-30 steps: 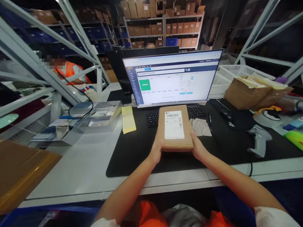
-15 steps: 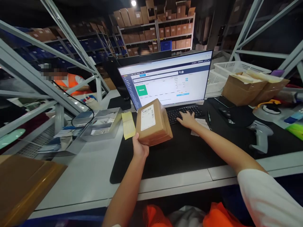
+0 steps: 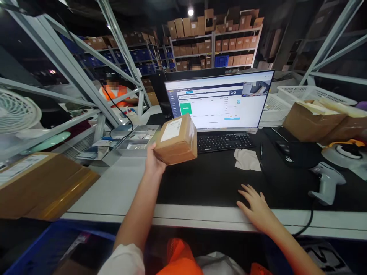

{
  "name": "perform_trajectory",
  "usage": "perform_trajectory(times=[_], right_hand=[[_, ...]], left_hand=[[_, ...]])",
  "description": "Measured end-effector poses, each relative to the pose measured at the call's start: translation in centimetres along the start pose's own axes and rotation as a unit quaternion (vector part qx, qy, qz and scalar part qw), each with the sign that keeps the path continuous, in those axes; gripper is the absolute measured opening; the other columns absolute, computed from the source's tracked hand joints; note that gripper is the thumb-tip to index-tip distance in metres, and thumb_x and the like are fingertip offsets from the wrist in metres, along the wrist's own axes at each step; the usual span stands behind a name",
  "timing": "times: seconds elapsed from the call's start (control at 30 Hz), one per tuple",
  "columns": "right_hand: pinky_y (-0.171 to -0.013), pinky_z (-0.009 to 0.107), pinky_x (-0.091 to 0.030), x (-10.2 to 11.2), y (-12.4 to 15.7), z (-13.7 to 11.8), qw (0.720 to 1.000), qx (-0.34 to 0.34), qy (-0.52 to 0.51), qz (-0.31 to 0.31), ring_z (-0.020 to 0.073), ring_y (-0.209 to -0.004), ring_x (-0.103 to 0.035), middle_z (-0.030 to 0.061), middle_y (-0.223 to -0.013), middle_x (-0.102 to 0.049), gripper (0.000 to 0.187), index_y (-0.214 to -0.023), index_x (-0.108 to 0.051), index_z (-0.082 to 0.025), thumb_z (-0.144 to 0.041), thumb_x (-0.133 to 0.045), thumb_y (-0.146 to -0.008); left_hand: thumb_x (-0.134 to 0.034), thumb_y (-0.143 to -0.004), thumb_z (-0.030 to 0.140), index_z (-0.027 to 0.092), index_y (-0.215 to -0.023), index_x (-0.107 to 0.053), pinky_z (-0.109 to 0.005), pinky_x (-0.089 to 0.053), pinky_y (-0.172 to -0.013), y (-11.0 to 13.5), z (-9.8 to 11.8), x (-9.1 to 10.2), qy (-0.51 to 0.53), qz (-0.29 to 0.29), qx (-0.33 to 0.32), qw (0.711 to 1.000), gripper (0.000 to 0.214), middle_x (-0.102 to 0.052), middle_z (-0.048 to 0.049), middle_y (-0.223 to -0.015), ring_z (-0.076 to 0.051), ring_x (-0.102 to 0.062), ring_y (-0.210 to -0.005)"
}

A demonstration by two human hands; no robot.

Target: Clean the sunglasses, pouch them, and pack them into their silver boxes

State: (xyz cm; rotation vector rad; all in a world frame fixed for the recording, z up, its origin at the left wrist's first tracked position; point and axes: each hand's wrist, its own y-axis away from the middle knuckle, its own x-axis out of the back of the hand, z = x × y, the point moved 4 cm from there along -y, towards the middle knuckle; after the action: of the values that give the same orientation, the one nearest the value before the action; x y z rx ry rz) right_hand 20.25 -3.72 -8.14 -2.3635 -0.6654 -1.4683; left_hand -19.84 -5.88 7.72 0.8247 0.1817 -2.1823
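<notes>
In the head view, I see the left hand (image 3: 155,160) grasping a labelled cardboard box (image 3: 176,142), tilted above the desk (image 3: 126,175), in front of the monitor (image 3: 212,109) and left of the keyboard (image 3: 225,142). The right hand (image 3: 256,209) is unclenched, fingers spread, over the desk's front edge.

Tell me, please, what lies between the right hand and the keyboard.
In the head view, a crumpled pale sheet lies on the black mat between them.
</notes>
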Motion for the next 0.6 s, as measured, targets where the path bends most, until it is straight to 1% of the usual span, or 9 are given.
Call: perform_trajectory(times=[0.07, 0.13, 0.23, 0.33, 0.4, 0.5, 0.53, 0.57, 0.6], right_hand=[[-0.120, 0.069, -0.026, -0.7, 1.0, 1.0, 0.999, 0.019, -0.003, 0.042, 0.0356, -0.152, -0.033, 0.0126, -0.159, -0.045, 0.053, -0.139, -0.062, -0.019, -0.048, -0.047, -0.098], [-0.120, 0.067, -0.030, -1.1, 1.5, 1.8, 0.995, 0.038, -0.011, 0.086, 0.0354, -0.150, -0.038, 0.0131, -0.155, -0.050, 0.053, -0.136, -0.065, -0.019, -0.050, -0.047, -0.097], [-0.117, 0.067, -0.036, -1.8, 1.6, 2.9, 0.989, 0.038, -0.049, 0.132, 0.0371, -0.144, -0.046, 0.0140, -0.147, -0.058, 0.053, -0.130, -0.068, -0.019, -0.054, -0.044, -0.097], [-0.115, 0.071, -0.037, -2.7, 1.4, 4.4, 0.984, 0.039, -0.082, 0.152, 0.0413, -0.141, -0.049, 0.0139, -0.143, -0.062, 0.056, -0.129, -0.067, -0.022, -0.060, -0.045, -0.094], [-0.114, 0.073, -0.038, -3.4, 1.1, 5.4, 0.980, 0.047, -0.102, 0.162, 0.0431, -0.140, -0.050, 0.0100, -0.141, -0.063, 0.052, -0.129, -0.067, -0.033, -0.062, -0.049, -0.089], [-0.106, 0.075, -0.045, -4.3, 0.6, 6.8, 0.971, 0.067, -0.135, 0.186, 0.0422, -0.135, -0.053, -0.0009, -0.135, -0.067, 0.043, -0.126, -0.060, -0.061, -0.063, -0.054, -0.083], [-0.102, 0.076, -0.047, -4.4, 0.4, 7.1, 0.968, 0.073, -0.142, 0.194, 0.0419, -0.134, -0.055, -0.0039, -0.133, -0.068, 0.043, -0.124, -0.056, -0.068, -0.063, -0.056, -0.082], [-0.100, 0.076, -0.048, -4.6, 0.3, 7.3, 0.966, 0.075, -0.146, 0.199, 0.0419, -0.132, -0.056, -0.0056, -0.131, -0.069, 0.043, -0.122, -0.055, -0.072, -0.063, -0.057, -0.080], [-0.099, 0.076, -0.049, -4.6, 0.2, 7.4, 0.966, 0.075, -0.148, 0.199, 0.0421, -0.131, -0.056, -0.0060, -0.130, -0.070, 0.042, -0.121, -0.056, -0.071, -0.063, -0.058, -0.079]], left_hand=[[-0.058, -0.075, 0.037, 0.021, -0.099, -0.070, -0.033, -0.060, -0.074, -0.2, 3.5, -0.1, -0.019, -0.013, -0.024, 0.999, 0.032, -0.077, -0.0016, -0.086, -0.022, -0.070, -0.078], [-0.056, -0.076, 0.037, 0.020, -0.100, -0.069, -0.036, -0.061, -0.077, -0.6, 7.4, -0.1, -0.031, -0.020, -0.058, 0.998, 0.033, -0.076, -0.0022, -0.084, -0.022, -0.070, -0.079], [-0.054, -0.080, 0.043, 0.020, -0.103, -0.066, -0.041, -0.062, -0.083, -1.1, 13.1, -0.3, -0.033, -0.033, -0.106, 0.993, 0.035, -0.074, -0.0032, -0.086, -0.025, -0.072, -0.085], [-0.049, -0.086, 0.047, 0.017, -0.103, -0.063, -0.044, -0.060, -0.089, -1.6, 18.1, -0.7, -0.038, -0.063, -0.136, 0.988, 0.037, -0.073, -0.0058, -0.090, -0.026, -0.072, -0.094], [-0.043, -0.091, 0.045, 0.014, -0.103, -0.060, -0.047, -0.058, -0.093, -1.8, 20.9, -1.1, -0.048, -0.082, -0.153, 0.984, 0.037, -0.072, -0.0073, -0.094, -0.026, -0.072, -0.099], [-0.041, -0.093, 0.047, 0.013, -0.104, -0.059, -0.052, -0.056, -0.095, -1.8, 23.9, -1.7, -0.066, -0.077, -0.176, 0.979, 0.040, -0.071, -0.0090, -0.096, -0.028, -0.070, -0.099], [-0.042, -0.092, 0.050, 0.014, -0.104, -0.059, -0.054, -0.056, -0.095, -1.7, 24.6, -1.8, -0.073, -0.068, -0.183, 0.978, 0.042, -0.071, -0.0091, -0.096, -0.028, -0.070, -0.098], [-0.042, -0.092, 0.052, 0.014, -0.105, -0.059, -0.056, -0.055, -0.096, -1.6, 25.2, -2.0, -0.081, -0.062, -0.187, 0.977, 0.043, -0.070, -0.0091, -0.096, -0.029, -0.069, -0.098], [-0.042, -0.092, 0.053, 0.014, -0.106, -0.059, -0.058, -0.054, -0.096, -1.4, 25.7, -2.1, -0.090, -0.056, -0.189, 0.976, 0.044, -0.070, -0.0087, -0.096, -0.029, -0.068, -0.098]])
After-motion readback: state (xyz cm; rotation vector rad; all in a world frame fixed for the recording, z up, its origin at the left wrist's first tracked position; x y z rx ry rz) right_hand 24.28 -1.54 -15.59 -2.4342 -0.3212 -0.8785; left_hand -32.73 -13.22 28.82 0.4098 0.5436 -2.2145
